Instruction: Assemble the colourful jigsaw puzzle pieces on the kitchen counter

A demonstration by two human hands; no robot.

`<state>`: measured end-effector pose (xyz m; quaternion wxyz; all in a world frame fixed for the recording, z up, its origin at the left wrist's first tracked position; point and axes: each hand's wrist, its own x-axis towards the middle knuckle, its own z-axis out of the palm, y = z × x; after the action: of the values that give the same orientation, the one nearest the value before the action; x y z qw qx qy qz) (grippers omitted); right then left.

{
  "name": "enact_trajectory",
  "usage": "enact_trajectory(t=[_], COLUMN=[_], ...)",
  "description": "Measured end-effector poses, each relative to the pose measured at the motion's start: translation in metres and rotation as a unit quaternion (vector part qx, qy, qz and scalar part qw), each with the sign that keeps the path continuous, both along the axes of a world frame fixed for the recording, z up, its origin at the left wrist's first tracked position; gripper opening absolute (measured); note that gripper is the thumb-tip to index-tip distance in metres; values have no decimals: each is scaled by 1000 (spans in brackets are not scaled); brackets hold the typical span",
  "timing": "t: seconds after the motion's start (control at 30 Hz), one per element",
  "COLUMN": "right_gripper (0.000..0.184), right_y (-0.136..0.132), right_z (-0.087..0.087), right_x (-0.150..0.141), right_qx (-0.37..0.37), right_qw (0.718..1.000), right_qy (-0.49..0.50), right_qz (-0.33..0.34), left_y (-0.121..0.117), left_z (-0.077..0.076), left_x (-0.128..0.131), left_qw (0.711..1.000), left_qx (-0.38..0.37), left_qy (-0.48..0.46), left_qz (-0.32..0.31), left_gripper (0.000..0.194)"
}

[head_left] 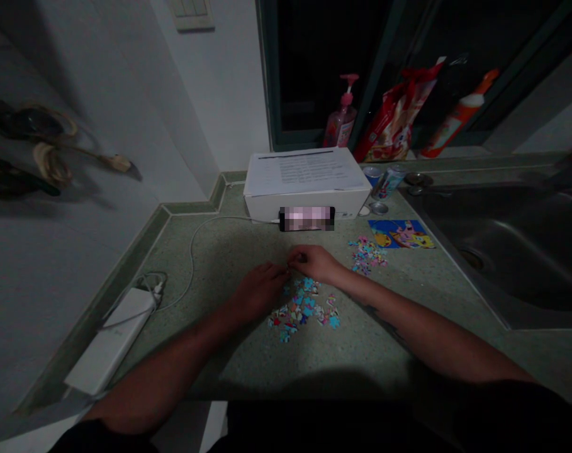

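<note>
Small colourful jigsaw puzzle pieces (pixel 309 307) lie loose on the speckled green countertop (pixel 370 343). Just beyond them, my left hand (pixel 262 289) and my right hand (pixel 316 263) meet at the fingertips. The right fingers are curled in a pinch; what sits between them is hidden or too small to name. My left hand is palm down with its fingers bent together, and its fingertips are in shadow, so any piece under them does not show. A second heap of jigsaw pieces (pixel 368 257) is to the right, beside a blue cartoon picture card (pixel 403 234).
A phone (pixel 307 219) leans on a white box (pixel 309 182) and has a cable running to a white power strip (pixel 113 340) at left. Cans (pixel 389 181) stand near the metal sink (pixel 526 245). A pump bottle (pixel 341 123) and red bag (pixel 396 116) line the windowsill.
</note>
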<state>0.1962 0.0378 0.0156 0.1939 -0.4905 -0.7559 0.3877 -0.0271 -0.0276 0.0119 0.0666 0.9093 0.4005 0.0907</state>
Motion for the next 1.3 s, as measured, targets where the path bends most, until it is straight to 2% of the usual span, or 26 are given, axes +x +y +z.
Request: enact_trajectory(t=[0.17,0.47,0.7,0.93,1.1,1.2,1.3], right_gripper=[15,17,14,14,13,11,11], right_y=[2,0,-3,-6,-8,-7,-5], right_z=[-2,-2,0,3,2,2,8], right_x=[-2,-3,-7,-10,-10,-8,-2], right_qx=[-3,5,33,51,69,72,79], right_qw=[1000,1000,998,996,993,993,994], right_qy=[-6,-18,-46,-76,-98,-95,-80], right_qz=[11,21,13,16,22,21,7], left_y=[1,-2,-4,-4,-6,-5,-3], left_z=[-3,6,8,9,15,12,4], left_x=[0,1,2,3,4,3,1], left_qw=[1000,1000,1000,999,1000,1000,1000], left_qx=[-3,-14,-17,-8,-21,-24,-17], left_qy=[11,15,2,31,12,-1,-12], left_qz=[-1,-6,0,-6,0,3,6], left_gripper=[42,41,51,45,52,53,45])
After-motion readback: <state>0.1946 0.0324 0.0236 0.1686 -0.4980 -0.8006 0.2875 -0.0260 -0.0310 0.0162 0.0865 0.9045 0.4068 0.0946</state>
